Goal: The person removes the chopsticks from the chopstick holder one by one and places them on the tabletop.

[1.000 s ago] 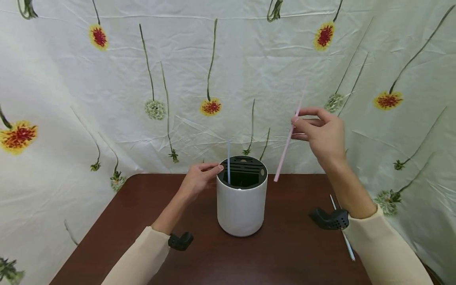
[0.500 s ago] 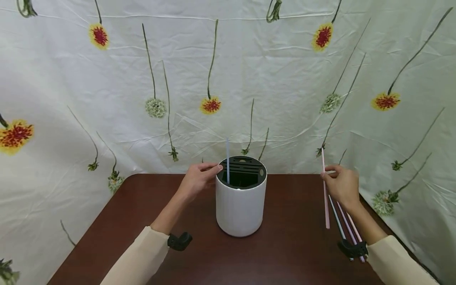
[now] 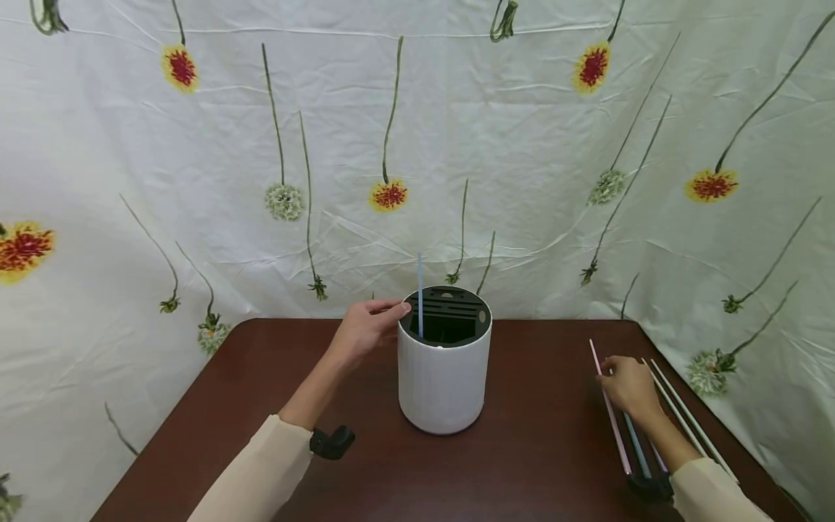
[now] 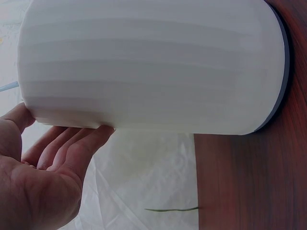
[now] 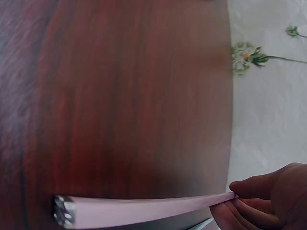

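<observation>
In the head view a white cylindrical holder (image 3: pixel 442 391) with a black slotted top stands upright mid-table. One pale blue chopstick (image 3: pixel 420 293) sticks up from its large opening. My left hand (image 3: pixel 365 333) holds the holder's left side, thumb at the rim and fingers against the wall, as the left wrist view also shows. At the right, my right hand (image 3: pixel 629 388) pinches a pink chopstick (image 3: pixel 616 431) between thumb and fingers, low over the table. Its thick, silver-speckled end points toward the right wrist camera. My hand and forearm partly cover other chopsticks there.
Beside the right hand lie a blue chopstick (image 3: pixel 637 448) and two whitish chopsticks (image 3: pixel 691 417), the latter near the right edge of the dark wooden table (image 3: pixel 535 464). White flower-printed cloth (image 3: pixel 522 145) hangs behind and at both sides.
My right hand has swung from the air right of the holder down to the chopsticks at the right, bringing the pink chopstick down beside them. The left hand and holder have stayed put.
</observation>
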Action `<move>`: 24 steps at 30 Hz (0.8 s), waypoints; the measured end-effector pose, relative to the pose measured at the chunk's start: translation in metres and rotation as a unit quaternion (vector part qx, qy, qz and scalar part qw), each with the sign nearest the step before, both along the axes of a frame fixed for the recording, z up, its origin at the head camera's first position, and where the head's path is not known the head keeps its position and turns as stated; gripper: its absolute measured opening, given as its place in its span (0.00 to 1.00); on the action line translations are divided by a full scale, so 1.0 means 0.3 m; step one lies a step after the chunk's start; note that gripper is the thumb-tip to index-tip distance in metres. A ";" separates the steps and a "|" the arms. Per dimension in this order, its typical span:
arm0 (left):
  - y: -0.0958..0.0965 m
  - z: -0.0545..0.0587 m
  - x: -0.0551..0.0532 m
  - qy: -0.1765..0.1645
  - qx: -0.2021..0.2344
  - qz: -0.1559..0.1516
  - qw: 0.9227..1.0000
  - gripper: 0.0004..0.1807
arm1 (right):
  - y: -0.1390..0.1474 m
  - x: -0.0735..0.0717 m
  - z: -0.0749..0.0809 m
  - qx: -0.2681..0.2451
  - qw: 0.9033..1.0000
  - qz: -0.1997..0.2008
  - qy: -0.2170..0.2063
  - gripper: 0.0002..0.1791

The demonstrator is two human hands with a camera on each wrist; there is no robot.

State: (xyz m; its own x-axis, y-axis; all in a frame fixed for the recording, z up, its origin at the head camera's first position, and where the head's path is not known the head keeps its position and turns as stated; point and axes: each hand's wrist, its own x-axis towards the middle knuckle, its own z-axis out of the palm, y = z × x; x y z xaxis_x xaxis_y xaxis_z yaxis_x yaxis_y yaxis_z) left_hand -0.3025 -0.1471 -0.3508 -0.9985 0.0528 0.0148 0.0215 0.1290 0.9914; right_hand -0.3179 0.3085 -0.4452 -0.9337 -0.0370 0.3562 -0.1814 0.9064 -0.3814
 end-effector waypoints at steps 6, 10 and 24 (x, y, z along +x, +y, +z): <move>-0.001 0.000 0.004 0.006 0.001 -0.001 1.000 0.26 | 0.020 0.003 -0.030 0.031 1.000 0.004 -0.002 0.09; -0.002 -0.001 0.005 0.009 -0.001 0.000 1.000 0.26 | 0.033 0.005 -0.044 0.032 0.999 -0.004 -0.035 0.08; 0.002 0.001 0.009 0.005 0.001 0.001 1.000 0.24 | 0.008 -0.005 -0.011 0.022 0.999 0.000 -0.041 0.13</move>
